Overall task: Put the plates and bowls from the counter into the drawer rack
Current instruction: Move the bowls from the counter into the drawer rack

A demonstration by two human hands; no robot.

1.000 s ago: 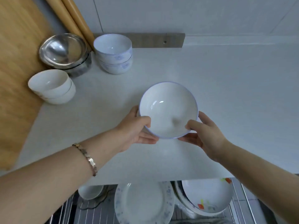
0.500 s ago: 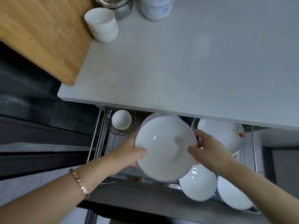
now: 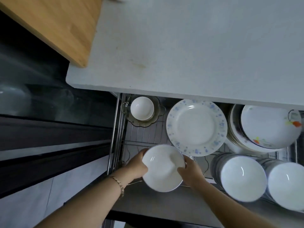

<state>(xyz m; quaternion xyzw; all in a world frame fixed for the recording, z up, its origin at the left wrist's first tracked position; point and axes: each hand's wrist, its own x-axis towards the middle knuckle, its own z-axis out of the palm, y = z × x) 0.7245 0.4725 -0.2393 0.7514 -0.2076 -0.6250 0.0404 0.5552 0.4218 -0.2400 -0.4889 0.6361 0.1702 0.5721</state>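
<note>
Gripping a white bowl (image 3: 162, 168) by opposite sides of its rim, both hands hold it over the near left part of the drawer rack (image 3: 143, 137). The left hand (image 3: 137, 165) curls around the bowl's left edge, thumb over the rim and fingers hidden beneath it; a gold bracelet (image 3: 117, 184) circles that wrist. The right hand (image 3: 190, 172) clasps the right edge the same way, thumb lying on the inner wall. Whether the bowl already touches the wire rack cannot be told, since its base is hidden. Just behind it, overlapping its far rim, lies a blue-flecked plate (image 3: 196, 127). At the rack's far left corner a small white cup (image 3: 142, 108) sits in a glass flower-shaped dish (image 3: 158, 119). To the right, a stack of plates (image 3: 269, 127) with orange and green flower prints leans under the counter's edge, and two stacks of white bowls (image 3: 243, 178) and (image 3: 289, 185) fill the near right side. The pale counter (image 3: 197, 46) spans the upper view, with a wooden board (image 3: 57, 23) lying on its left end and jutting past the counter's edge.
</note>
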